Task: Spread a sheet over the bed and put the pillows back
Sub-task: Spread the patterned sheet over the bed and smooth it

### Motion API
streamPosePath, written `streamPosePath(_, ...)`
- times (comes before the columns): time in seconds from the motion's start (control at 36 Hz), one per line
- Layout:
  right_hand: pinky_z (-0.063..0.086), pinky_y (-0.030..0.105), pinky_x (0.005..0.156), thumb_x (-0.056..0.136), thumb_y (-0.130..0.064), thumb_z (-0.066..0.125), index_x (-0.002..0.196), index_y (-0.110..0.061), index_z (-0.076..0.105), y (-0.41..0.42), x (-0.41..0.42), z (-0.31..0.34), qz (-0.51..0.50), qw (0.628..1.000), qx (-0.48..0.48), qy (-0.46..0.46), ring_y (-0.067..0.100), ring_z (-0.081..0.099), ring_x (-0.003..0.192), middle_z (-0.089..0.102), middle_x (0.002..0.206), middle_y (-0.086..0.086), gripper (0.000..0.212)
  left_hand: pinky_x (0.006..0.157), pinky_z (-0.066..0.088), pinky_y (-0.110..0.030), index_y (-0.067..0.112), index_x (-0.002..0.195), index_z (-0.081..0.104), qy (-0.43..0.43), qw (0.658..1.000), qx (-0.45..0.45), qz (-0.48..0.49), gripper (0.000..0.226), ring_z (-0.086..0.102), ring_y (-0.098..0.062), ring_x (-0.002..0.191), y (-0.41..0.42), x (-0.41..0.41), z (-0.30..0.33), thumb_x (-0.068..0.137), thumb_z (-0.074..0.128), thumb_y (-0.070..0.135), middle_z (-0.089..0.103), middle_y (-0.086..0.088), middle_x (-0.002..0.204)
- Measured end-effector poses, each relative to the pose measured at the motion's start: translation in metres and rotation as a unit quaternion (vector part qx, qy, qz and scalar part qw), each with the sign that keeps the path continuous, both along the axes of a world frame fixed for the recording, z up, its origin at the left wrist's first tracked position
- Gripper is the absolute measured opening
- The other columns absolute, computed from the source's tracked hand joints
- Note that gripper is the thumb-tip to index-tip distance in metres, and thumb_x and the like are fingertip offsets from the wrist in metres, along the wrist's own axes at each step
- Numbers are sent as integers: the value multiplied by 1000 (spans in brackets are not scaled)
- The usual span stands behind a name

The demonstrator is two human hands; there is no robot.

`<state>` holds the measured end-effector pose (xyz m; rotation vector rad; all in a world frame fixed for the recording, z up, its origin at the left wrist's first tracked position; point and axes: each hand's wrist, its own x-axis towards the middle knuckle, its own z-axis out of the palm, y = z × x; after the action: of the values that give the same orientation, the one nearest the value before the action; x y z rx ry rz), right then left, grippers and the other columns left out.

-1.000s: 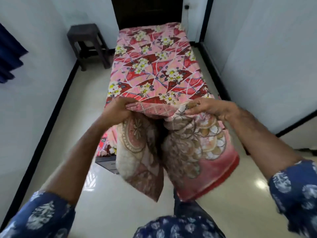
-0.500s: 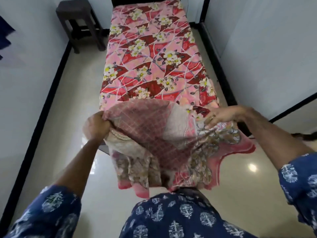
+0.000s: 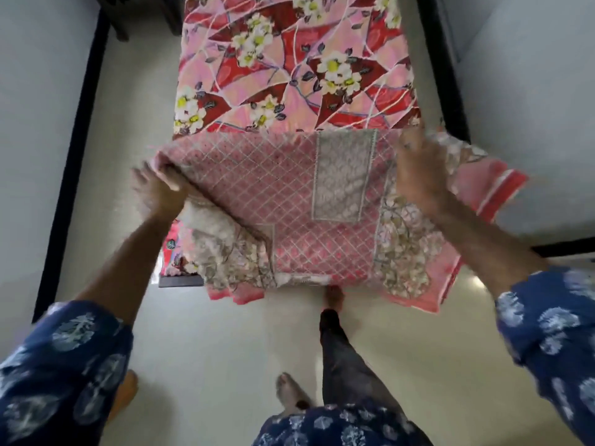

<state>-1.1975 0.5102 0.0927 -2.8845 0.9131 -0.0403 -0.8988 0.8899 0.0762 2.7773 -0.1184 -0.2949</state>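
Looking down: my feet on the pale floor (image 3: 225,342) at 6 o'clock, blue printed sleeves (image 3: 61,365) at 7 and 4. Left hand (image 3: 154,191) at 9 o'clock grips the sheet's (image 3: 264,188) bunched edge, fingers curled round it. Right hand (image 3: 418,169) at 2 o'clock grips the opposite edge, fingers curled over the fabric. Sheet is pink lattice print with a grey panel, stretched between both hands above the foot of the bed (image 3: 289,75); lower part hangs folded. Bed at 12 o'clock carries a red-pink floral cover. No readable writing or labels. Motion blur throughout.
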Motion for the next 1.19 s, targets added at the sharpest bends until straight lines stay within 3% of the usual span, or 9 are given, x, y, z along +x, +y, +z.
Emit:
streamPosePath(0.14,41,40,108,89,-9,68,149,-15,44,72,20,-103,122,947,254,154,29,52,131,42,154,12,65,115,32,-59,17,144,49,109,959,102,-242,60,33,-39,144,-34,-33,-78,89,72,29,30,-19,160)
streamPosePath(0.25,52,44,97,95,-15,62,144,-9,47,102,36,-155,121,907,357,188,25,58,117,47,147,12,51,110,42,-52,24,140,53,174,935,116,-286,50,43,-32,139,-33,-62,-111,92,67,29,33,-11,160)
streamPosePath(0.39,48,27,82,98,-11,60,149,-9,42,138,67,-184,117,872,431,199,9,57,95,50,147,12,55,102,48,-50,11,135,55,221,945,76,-228,51,50,-36,131,2,-63,-147,88,70,25,42,-15,150)
streamPosePath(0.47,52,34,93,97,-12,61,152,-12,36,163,93,-197,103,860,464,188,19,59,116,50,148,12,60,104,45,-46,6,139,50,238,957,41,-158,56,51,-37,129,28,-53,-163,88,70,19,46,-18,144)
streamPosePath(0.61,51,27,70,95,-10,65,154,-11,28,213,154,-213,75,864,479,134,19,55,102,47,133,3,69,100,44,-41,5,142,43,287,954,-83,-34,62,54,-36,127,65,-27,-189,92,71,27,49,-20,142)
streamPosePath(0.81,56,35,69,89,-20,75,141,-13,39,282,226,-250,-37,916,399,32,16,62,97,53,116,-7,64,63,55,-23,19,143,41,346,893,-285,26,46,67,-17,90,82,27,-231,101,59,15,60,-10,122)
streamPosePath(0.89,59,45,69,92,-23,70,145,-20,37,300,235,-268,-73,927,368,19,26,69,95,66,119,2,62,63,56,-23,18,138,41,342,857,-376,84,46,68,-18,87,75,49,-242,97,63,12,65,-15,117)
streamPosePath(1.0,58,45,88,93,-35,66,137,-38,47,313,239,-250,-156,885,439,-3,17,69,104,69,116,-16,48,75,63,-39,31,123,46,367,764,-494,192,50,71,-30,96,59,72,-248,85,77,24,69,-17,119)
streamPosePath(1.19,54,33,90,97,-47,62,138,-34,48,386,271,-182,-103,863,494,3,8,66,108,67,116,-19,45,70,59,-40,23,140,34,338,747,-542,185,69,69,-19,87,91,124,-221,88,70,-4,65,-11,112)
